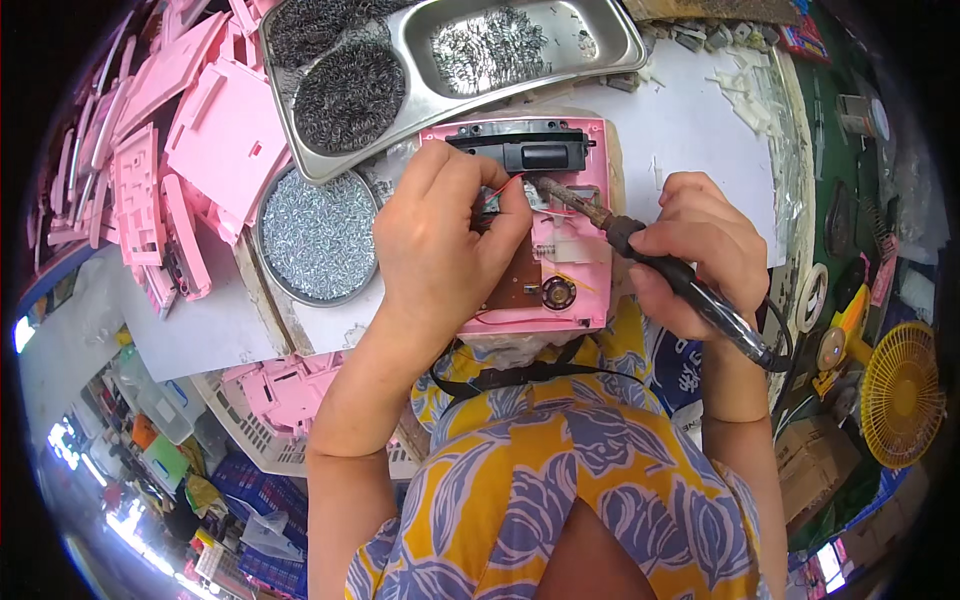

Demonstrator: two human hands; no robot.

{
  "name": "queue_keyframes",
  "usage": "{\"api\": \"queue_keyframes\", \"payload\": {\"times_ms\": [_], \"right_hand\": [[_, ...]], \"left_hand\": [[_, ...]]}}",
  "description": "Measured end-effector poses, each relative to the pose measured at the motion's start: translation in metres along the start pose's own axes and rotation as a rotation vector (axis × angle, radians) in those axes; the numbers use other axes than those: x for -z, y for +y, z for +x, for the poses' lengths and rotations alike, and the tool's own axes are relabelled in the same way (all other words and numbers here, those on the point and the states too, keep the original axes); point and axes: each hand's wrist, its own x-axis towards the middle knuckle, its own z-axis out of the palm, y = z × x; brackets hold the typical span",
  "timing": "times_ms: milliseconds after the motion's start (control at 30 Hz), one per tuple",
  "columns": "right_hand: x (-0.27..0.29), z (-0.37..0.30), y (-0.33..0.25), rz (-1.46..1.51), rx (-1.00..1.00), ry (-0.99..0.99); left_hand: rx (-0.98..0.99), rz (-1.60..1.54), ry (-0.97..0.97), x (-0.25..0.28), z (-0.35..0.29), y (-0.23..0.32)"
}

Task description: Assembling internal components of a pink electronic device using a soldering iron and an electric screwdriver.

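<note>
A pink plastic housing (597, 262) lies in front of me with electronic parts inside, among them a black module (545, 157) along its far side, a brown circuit board (515, 275) and a small round speaker (559, 292). My left hand (440, 225) is over its left part, thumb and forefinger pinched on a thin red wire (508, 184). In my right hand (705, 245) is a soldering iron (690, 290), gripped by its black handle. Its tip points left and reaches the wire close to my left fingertips. Whether tip and wire touch, I cannot tell.
A steel tray (420, 112) of springs stands at the far side, beside a round dish (268, 235) of small screws. Pink plastic parts (215, 140) pile up at far left. A crate (235, 415) holds more below. At right are a yellow fan (902, 395) and a tape roll (812, 298).
</note>
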Motion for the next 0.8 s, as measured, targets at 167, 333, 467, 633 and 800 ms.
{"api": "queue_keyframes", "payload": {"times_ms": [167,333,467,633,800], "right_hand": [[-0.002,0.001,-0.002,-0.015,0.014,0.019],[-0.002,0.0,-0.002,-0.033,0.029,0.009],[-0.001,0.0,-0.005,-0.032,0.042,0.018],[0.002,-0.004,-0.008,-0.023,0.028,0.011],[0.007,-0.007,-0.009,-0.006,0.015,0.012]], "left_hand": [[-0.011,0.009,-0.007,0.0,-0.001,-0.002],[-0.021,0.013,-0.001,0.0,0.0,-0.002],[-0.01,0.021,0.008,-0.002,-0.002,-0.002],[0.007,0.011,0.016,-0.002,-0.002,-0.001],[-0.014,0.024,0.003,0.0,-0.001,0.0]]}}
